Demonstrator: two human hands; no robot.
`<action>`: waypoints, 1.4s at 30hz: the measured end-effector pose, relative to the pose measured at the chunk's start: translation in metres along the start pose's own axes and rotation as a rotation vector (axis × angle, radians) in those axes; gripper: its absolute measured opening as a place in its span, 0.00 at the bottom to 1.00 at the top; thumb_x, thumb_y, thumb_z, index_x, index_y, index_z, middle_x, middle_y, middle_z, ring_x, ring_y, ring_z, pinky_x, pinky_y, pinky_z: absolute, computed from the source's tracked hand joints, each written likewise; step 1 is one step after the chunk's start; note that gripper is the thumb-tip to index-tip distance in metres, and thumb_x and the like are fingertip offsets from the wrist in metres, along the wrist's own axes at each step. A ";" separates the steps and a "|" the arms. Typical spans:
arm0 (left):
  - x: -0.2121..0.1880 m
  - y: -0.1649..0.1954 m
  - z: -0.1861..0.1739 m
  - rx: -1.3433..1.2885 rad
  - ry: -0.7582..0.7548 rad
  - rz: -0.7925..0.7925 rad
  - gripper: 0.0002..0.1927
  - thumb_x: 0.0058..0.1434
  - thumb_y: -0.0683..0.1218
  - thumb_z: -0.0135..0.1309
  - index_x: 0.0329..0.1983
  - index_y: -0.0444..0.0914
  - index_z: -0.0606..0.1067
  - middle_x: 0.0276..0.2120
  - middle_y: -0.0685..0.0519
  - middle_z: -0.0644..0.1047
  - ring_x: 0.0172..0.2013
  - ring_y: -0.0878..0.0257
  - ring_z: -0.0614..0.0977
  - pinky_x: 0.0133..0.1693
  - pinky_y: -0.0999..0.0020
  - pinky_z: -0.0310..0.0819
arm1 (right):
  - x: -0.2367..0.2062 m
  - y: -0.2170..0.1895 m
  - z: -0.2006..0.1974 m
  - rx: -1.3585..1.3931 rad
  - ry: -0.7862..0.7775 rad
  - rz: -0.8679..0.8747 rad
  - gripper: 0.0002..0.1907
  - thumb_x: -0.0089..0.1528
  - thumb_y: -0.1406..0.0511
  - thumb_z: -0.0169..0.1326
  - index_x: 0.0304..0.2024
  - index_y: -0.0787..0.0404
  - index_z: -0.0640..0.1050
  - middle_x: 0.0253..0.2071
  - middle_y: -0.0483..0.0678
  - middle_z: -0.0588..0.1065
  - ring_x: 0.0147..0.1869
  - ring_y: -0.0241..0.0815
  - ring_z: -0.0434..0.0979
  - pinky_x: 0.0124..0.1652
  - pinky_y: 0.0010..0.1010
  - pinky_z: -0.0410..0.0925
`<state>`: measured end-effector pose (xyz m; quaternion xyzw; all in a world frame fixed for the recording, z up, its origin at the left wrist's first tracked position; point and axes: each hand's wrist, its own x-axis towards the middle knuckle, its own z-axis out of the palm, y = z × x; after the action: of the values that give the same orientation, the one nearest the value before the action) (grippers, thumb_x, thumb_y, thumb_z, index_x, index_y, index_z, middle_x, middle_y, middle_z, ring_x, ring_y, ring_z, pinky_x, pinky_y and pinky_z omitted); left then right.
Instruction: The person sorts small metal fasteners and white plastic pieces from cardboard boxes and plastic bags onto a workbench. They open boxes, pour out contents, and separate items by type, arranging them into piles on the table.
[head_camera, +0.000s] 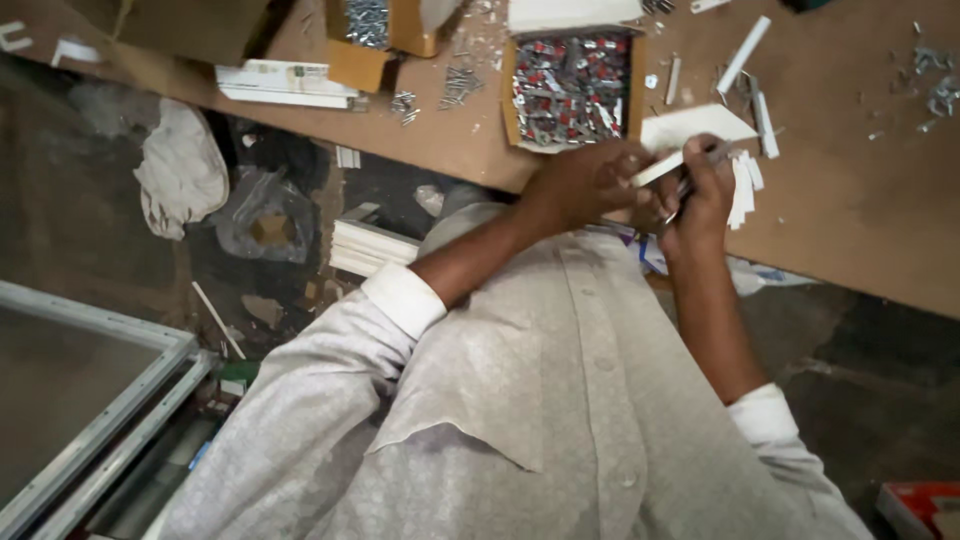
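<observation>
Hands working a white strip at the surface edge

Left hand (585, 185) holds a slim white strip (660, 168); right hand (705, 185) grips a small metal tool (690, 180) against it. Box (572, 88) of metal parts at 12 o'clock; bare surface (860, 210) toward 3 o'clock.

A brown wooden workbench (860, 200) fills the frame from twelve to three o'clock, its edge running down toward three. Below it lies a dark, dusty floor (80, 230). At ten o'clock a crumpled white cloth (180, 170) rests on that floor, with a grey plastic bag (265, 215) just beside it. At eight o'clock a grey window frame (100, 400) lies flat. The light is dim and even.
</observation>
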<state>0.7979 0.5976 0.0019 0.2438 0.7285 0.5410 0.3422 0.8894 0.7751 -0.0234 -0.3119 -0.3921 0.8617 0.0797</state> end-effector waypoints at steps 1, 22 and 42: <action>-0.006 -0.002 -0.003 -0.079 0.024 0.007 0.24 0.60 0.53 0.63 0.55 0.36 0.78 0.42 0.51 0.83 0.41 0.65 0.83 0.42 0.69 0.78 | -0.005 0.002 0.007 -0.030 -0.020 -0.038 0.09 0.73 0.66 0.57 0.49 0.58 0.68 0.31 0.49 0.74 0.20 0.33 0.62 0.19 0.24 0.54; -0.155 -0.064 -0.210 -0.566 0.452 -0.026 0.13 0.64 0.49 0.60 0.45 0.34 0.79 0.34 0.53 0.81 0.35 0.70 0.80 0.37 0.74 0.75 | -0.022 0.067 0.259 -0.718 -0.302 0.092 0.05 0.64 0.69 0.61 0.37 0.64 0.77 0.24 0.42 0.69 0.20 0.28 0.59 0.19 0.21 0.50; 0.051 -0.045 -0.698 0.674 0.861 0.156 0.26 0.61 0.50 0.56 0.61 0.38 0.72 0.43 0.42 0.80 0.47 0.44 0.81 0.49 0.46 0.74 | -0.025 0.164 0.542 -1.009 -0.206 -0.423 0.08 0.60 0.70 0.65 0.37 0.65 0.77 0.34 0.47 0.78 0.33 0.31 0.72 0.34 0.22 0.65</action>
<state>0.2338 0.1874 0.0732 0.1499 0.9154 0.3522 -0.1247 0.6018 0.3144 0.1396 -0.1402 -0.8159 0.5584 0.0528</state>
